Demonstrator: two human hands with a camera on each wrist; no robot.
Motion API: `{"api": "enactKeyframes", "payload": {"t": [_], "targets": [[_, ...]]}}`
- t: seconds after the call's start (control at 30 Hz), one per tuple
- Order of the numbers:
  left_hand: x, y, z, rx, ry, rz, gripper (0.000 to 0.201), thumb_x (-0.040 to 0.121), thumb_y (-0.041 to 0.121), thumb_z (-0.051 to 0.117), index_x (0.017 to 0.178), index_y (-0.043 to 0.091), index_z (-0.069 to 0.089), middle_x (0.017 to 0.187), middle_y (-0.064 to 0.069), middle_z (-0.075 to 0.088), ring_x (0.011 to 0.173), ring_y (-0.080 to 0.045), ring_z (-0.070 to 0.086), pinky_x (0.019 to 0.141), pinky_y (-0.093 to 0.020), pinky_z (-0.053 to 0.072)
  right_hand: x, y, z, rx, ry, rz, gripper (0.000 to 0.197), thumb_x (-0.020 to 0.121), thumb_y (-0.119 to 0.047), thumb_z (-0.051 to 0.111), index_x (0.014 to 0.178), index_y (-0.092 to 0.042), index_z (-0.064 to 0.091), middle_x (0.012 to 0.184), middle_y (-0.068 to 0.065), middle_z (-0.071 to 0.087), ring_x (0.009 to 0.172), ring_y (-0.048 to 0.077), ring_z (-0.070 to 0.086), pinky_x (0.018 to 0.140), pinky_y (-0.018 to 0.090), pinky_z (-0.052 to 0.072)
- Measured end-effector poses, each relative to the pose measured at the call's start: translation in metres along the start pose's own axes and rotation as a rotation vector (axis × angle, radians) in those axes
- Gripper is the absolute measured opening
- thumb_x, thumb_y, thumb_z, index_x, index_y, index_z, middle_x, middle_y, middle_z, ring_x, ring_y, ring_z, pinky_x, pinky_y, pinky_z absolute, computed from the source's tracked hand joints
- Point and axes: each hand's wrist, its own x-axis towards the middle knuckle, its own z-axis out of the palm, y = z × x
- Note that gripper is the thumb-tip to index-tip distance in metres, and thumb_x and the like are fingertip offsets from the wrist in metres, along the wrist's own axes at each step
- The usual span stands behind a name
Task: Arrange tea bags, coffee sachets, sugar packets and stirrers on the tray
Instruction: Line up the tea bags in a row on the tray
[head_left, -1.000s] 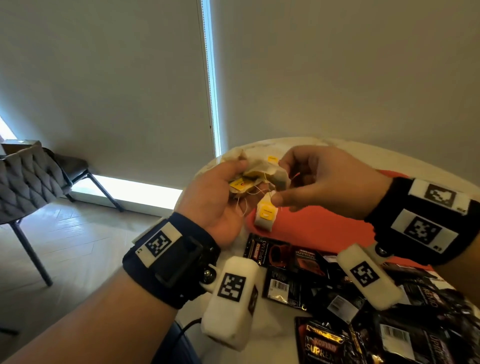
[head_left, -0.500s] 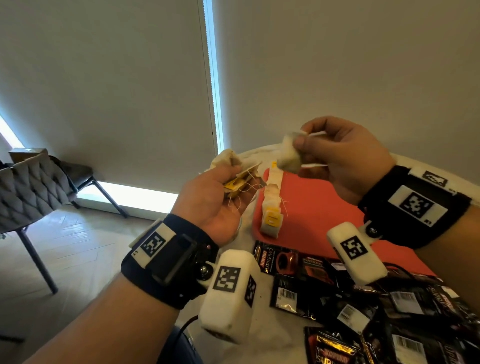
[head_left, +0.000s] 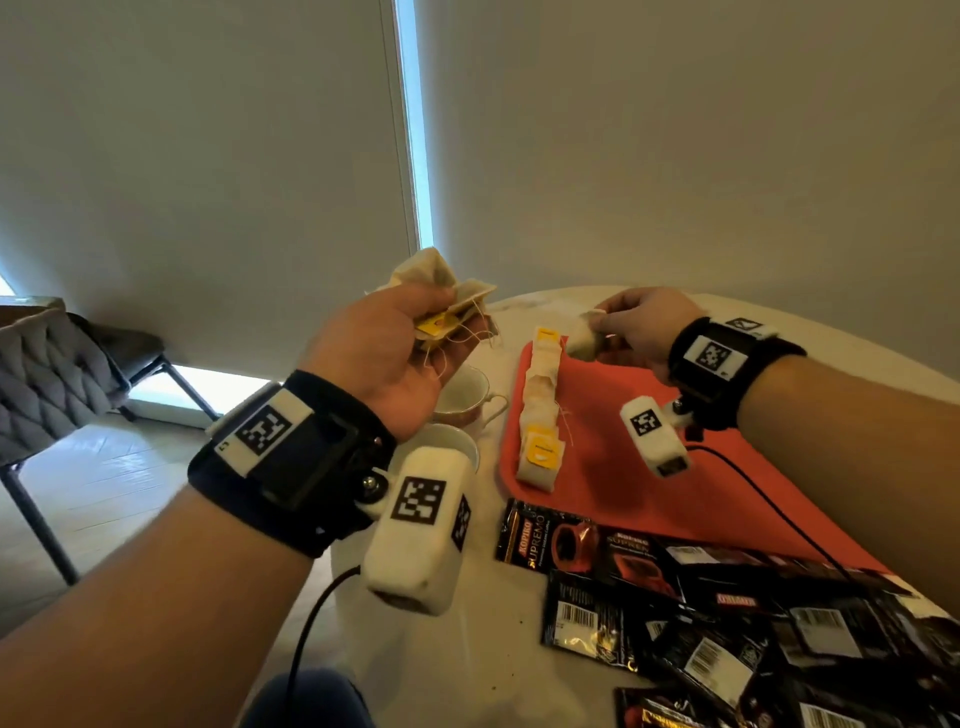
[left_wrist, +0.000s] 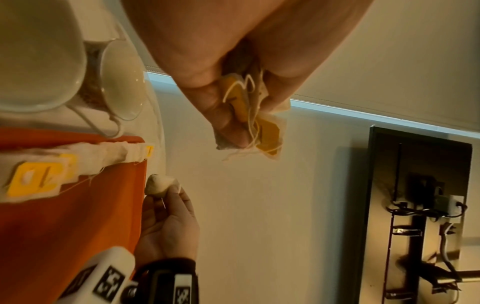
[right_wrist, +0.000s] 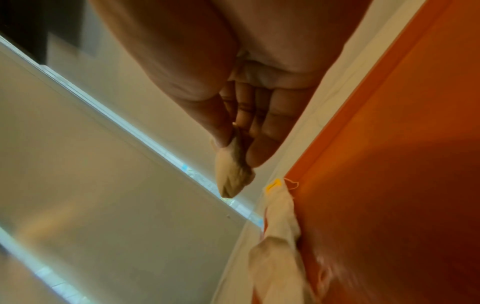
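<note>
My left hand (head_left: 415, 332) is raised left of the table and grips a bunch of tea bags (head_left: 447, 291) with yellow tags and loose strings (left_wrist: 259, 123). My right hand (head_left: 628, 327) pinches a single tea bag (head_left: 584, 338) between thumb and fingers (right_wrist: 233, 176), above the far end of the red tray (head_left: 649, 467). A row of tea bags (head_left: 543, 410) lies along the tray's left edge, yellow tags up (left_wrist: 33, 179). Black coffee sachets (head_left: 701, 613) lie heaped on the table in front of the tray.
Two white cups (head_left: 465, 395) stand on the round white table (head_left: 467, 649) left of the tray, under my left hand. A grey chair (head_left: 47, 384) stands on the floor at the left. Window blinds hang behind the table.
My right hand pulled one tea bag out of the left hand's bunch and carried it right and forward, over the tray's far end. The left hand stayed raised with the bunch.
</note>
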Motion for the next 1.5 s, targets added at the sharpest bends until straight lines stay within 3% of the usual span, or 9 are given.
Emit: {"api": "enactKeyframes", "payload": {"t": [0.13,0.27,0.4,0.5,0.63,0.87,1.2,1.37,1.5], "targets": [[0.021,0.003,-0.003,0.005,0.005,0.0,0.036,0.101,0.002,0.059,0.136,-0.006,0.058,0.091,-0.018,0.073,0.076,-0.025,0.072,0.058,-0.027,0.059,0.041,0.002,0.014,0.025,-0.011,0.035,0.01,0.094,-0.006,0.071,0.09,-0.009,0.062,0.09,0.014,0.07,0.066,0.024,0.07,0.064,0.038,0.063],[0.038,0.003,-0.009,0.024,0.039,-0.005,0.034,0.101,0.003,0.059,0.133,-0.006,0.059,0.09,-0.017,0.072,0.07,-0.023,0.073,0.061,-0.028,0.061,0.071,0.008,0.023,-0.06,-0.076,0.091,0.008,0.091,-0.006,0.074,0.09,-0.009,0.066,0.09,0.012,0.074,0.07,0.023,0.072,0.061,0.034,0.061],[0.048,0.004,-0.015,0.034,0.05,-0.009,0.027,0.101,0.002,0.059,0.126,-0.005,0.061,0.088,-0.016,0.072,0.065,-0.021,0.073,0.059,-0.026,0.06,0.096,0.015,0.029,-0.224,-0.075,0.109,0.013,0.088,-0.005,0.078,0.082,-0.012,0.069,0.078,0.008,0.07,0.064,0.019,0.064,0.051,0.026,0.053],[0.051,0.005,-0.018,0.04,0.036,-0.013,0.026,0.101,0.004,0.06,0.127,-0.003,0.061,0.093,-0.017,0.073,0.068,-0.021,0.074,0.061,-0.026,0.06,0.108,0.019,0.034,-0.238,-0.08,0.12,0.012,0.088,-0.003,0.077,0.081,-0.01,0.069,0.073,0.009,0.067,0.059,0.018,0.061,0.05,0.028,0.052],[0.053,0.005,-0.018,0.049,0.019,-0.014,0.036,0.101,0.005,0.059,0.136,-0.004,0.058,0.098,-0.017,0.071,0.07,-0.021,0.075,0.061,-0.026,0.06,0.115,0.02,0.033,-0.186,-0.065,0.121,0.009,0.088,-0.002,0.076,0.09,-0.008,0.069,0.079,0.012,0.07,0.062,0.021,0.065,0.052,0.03,0.054],[0.051,0.0,-0.015,0.068,0.019,-0.012,0.035,0.101,0.004,0.06,0.134,-0.004,0.06,0.095,-0.017,0.071,0.069,-0.02,0.073,0.06,-0.025,0.06,0.114,0.025,0.028,-0.237,0.051,0.05,0.013,0.086,0.001,0.076,0.09,-0.009,0.07,0.083,0.015,0.067,0.067,0.022,0.064,0.059,0.032,0.059],[0.049,-0.003,-0.007,0.062,0.035,-0.019,0.022,0.101,0.004,0.059,0.122,-0.003,0.062,0.093,-0.017,0.072,0.065,-0.02,0.074,0.057,-0.025,0.059,0.095,0.018,0.037,-0.657,-0.067,-0.033,0.008,0.09,-0.021,0.076,0.095,-0.023,0.082,0.069,-0.003,0.068,0.054,0.011,0.056,0.05,0.023,0.046],[0.039,-0.006,0.002,0.05,0.036,-0.033,0.015,0.102,0.003,0.055,0.115,-0.001,0.061,0.094,-0.019,0.069,0.063,-0.025,0.073,0.054,-0.027,0.059,0.051,-0.015,0.024,-0.583,-0.086,-0.281,0.012,0.092,-0.023,0.073,0.101,-0.028,0.078,0.084,-0.009,0.071,0.072,0.007,0.064,0.056,0.019,0.046],[0.028,-0.007,0.008,-0.018,0.038,-0.024,0.022,0.102,0.003,0.055,0.122,-0.003,0.061,0.108,-0.024,0.067,0.067,-0.028,0.072,0.055,-0.029,0.059,-0.015,-0.043,0.024,-0.209,-0.4,-0.562,0.029,0.089,-0.006,0.069,0.111,-0.024,0.075,0.104,0.004,0.072,0.08,0.012,0.063,0.068,0.026,0.053]]}}
